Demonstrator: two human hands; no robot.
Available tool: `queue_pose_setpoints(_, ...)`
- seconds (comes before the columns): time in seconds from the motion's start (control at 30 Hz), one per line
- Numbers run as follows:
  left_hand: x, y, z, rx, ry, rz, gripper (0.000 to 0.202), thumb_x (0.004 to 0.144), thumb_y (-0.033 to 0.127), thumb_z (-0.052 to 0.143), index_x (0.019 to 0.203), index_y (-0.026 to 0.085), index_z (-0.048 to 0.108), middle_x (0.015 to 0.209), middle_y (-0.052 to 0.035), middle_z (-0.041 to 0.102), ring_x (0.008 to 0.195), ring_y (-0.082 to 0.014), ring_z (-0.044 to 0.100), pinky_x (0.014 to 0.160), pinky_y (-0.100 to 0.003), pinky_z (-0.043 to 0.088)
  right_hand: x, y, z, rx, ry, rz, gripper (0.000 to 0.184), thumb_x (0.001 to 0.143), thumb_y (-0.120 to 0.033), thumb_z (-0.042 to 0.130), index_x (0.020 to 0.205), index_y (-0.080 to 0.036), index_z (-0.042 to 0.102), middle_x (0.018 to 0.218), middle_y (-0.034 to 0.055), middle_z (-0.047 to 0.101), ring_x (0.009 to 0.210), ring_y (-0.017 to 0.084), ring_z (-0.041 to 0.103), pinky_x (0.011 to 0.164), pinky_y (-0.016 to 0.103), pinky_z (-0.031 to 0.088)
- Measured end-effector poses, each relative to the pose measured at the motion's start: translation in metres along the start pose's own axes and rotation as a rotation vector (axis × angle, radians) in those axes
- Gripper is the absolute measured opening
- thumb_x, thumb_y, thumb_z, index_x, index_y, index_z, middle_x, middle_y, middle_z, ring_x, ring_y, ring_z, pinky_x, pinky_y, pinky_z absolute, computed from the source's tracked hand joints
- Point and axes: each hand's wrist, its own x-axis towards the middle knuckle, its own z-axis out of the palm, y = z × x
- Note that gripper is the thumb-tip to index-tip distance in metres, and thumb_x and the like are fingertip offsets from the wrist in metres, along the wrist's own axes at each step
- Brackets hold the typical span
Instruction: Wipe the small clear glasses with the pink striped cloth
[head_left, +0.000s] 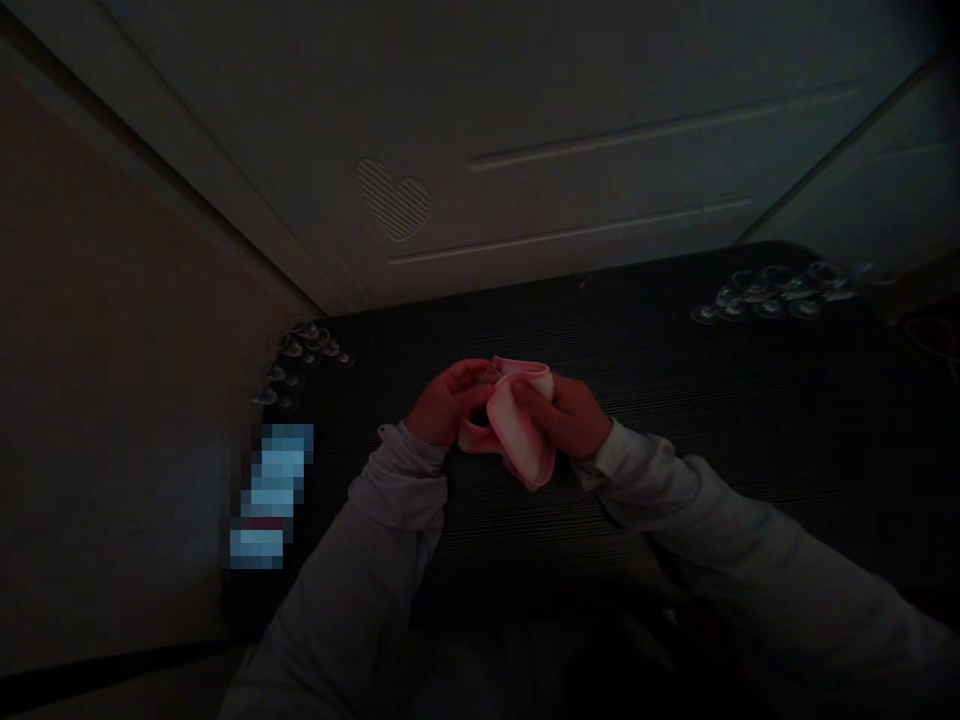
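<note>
Over the dark table, my right hand (570,412) is closed on a pink cloth (521,430) with a paler side, which hangs in folds below the fingers. Close by on the left, my left hand (448,402) has its fingers curled and pinched at the cloth's edge. Between those fingertips a clear glint shows, seemingly part of a small glass (493,374); most of it is hidden by the fingers and the cloth. Both hands nearly meet, and grey sleeves cover the forearms.
Several small clear stemmed glasses (780,290) stand at the table's back right. More glasses (292,355) are grouped at the left edge. A phone-like lit, pixelated screen (270,495) lies at the left. Behind the dark table (645,350) rises a pale panel with a heart relief (394,198).
</note>
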Motion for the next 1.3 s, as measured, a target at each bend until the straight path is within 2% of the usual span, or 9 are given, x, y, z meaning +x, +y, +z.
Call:
queue_pose_setpoints(0.2,-0.002,0.004,0.001,-0.142,-0.002,0.003,0.029,0.058,0.025,0.064,0.081,0.017,0.049,0.080,-0.0008,0.058,0.072,-0.0106,0.056,0.067,-0.027,0.043,0.010,0.006,-0.003,0.284,0.142,0.131,0.048,0.077,-0.053,0.030,0.101,-0.018,0.052,0.085,0.0053,0.061,0.078,0.016,0.056,0.066,0.030,0.044)
queue_pose_setpoints(0.33,-0.001,0.001,0.000,-0.100,-0.006,-0.007,0.031,0.060,0.028,0.062,0.085,0.017,0.047,0.077,-0.0012,0.059,0.068,-0.0115,0.057,0.066,-0.028,0.043,0.015,0.013,-0.007,0.468,0.217,0.202,0.050,0.078,-0.055,0.024,0.098,-0.019,0.051,0.091,0.0060,0.060,0.083,0.017,0.055,0.072,0.032,0.045)
queue_pose_setpoints(0.43,0.000,-0.002,-0.001,0.020,-0.038,-0.045,0.033,0.060,0.028,0.061,0.089,0.018,0.047,0.073,0.0003,0.059,0.058,-0.0088,0.054,0.059,-0.026,0.042,0.009,0.012,-0.003,0.571,0.165,0.223,0.044,0.076,-0.053,0.031,0.090,-0.018,0.053,0.087,0.0053,0.059,0.078,0.017,0.055,0.069,0.031,0.046)
queue_pose_setpoints(0.5,0.000,-0.004,0.000,0.091,-0.035,-0.033,0.032,0.058,0.027,0.062,0.085,0.018,0.047,0.069,0.0025,0.058,0.054,-0.0071,0.052,0.057,-0.024,0.040,0.004,0.009,0.002,0.599,0.067,0.173,0.037,0.076,-0.048,0.037,0.092,-0.018,0.052,0.088,0.0044,0.058,0.078,0.017,0.055,0.071,0.031,0.046)
queue_pose_setpoints(0.63,0.001,-0.006,0.001,0.200,0.000,0.008,0.029,0.055,0.028,0.065,0.073,0.016,0.045,0.064,0.0041,0.056,0.055,-0.0062,0.050,0.056,-0.022,0.038,-0.003,0.003,0.005,0.475,-0.137,0.020,0.039,0.077,-0.043,0.040,0.106,-0.018,0.047,0.096,0.0055,0.057,0.083,0.018,0.055,0.073,0.034,0.046)
queue_pose_setpoints(0.73,0.001,-0.006,0.001,0.251,-0.021,0.022,0.027,0.057,0.030,0.063,0.073,0.014,0.048,0.067,0.0021,0.057,0.060,-0.0075,0.051,0.060,-0.024,0.039,-0.003,-0.003,0.003,0.281,-0.104,-0.140,0.047,0.075,-0.041,0.044,0.118,-0.021,0.038,0.111,0.0065,0.050,0.098,0.020,0.050,0.083,0.037,0.042)
queue_pose_setpoints(0.87,0.000,-0.004,0.001,0.357,-0.048,0.029,0.025,0.061,0.032,0.060,0.076,0.013,0.055,0.075,-0.0013,0.059,0.069,-0.0104,0.052,0.068,-0.027,0.039,-0.001,-0.009,0.000,0.086,-0.066,-0.225,0.046,0.076,-0.038,0.044,0.118,-0.023,0.038,0.109,0.0065,0.050,0.100,0.019,0.048,0.086,0.037,0.039)
queue_pose_setpoints(1.0,-0.003,-0.001,0.002,0.426,-0.059,0.018,0.026,0.063,0.033,0.058,0.079,0.013,0.059,0.078,-0.0028,0.061,0.072,-0.0122,0.053,0.070,-0.029,0.040,0.000,-0.009,-0.002,-0.006,-0.066,-0.262,0.045,0.075,-0.036,0.047,0.116,-0.021,0.041,0.104,0.0063,0.052,0.096,0.018,0.050,0.083,0.035,0.040)
queue_pose_setpoints(1.3,-0.004,-0.002,0.003,0.372,-0.058,0.005,0.028,0.062,0.033,0.059,0.082,0.013,0.061,0.082,-0.0043,0.061,0.075,-0.0140,0.054,0.072,-0.030,0.040,0.002,-0.008,-0.007,-0.045,-0.041,-0.262,0.038,0.071,-0.035,0.051,0.106,-0.020,0.051,0.097,0.0055,0.056,0.088,0.017,0.052,0.079,0.033,0.041)
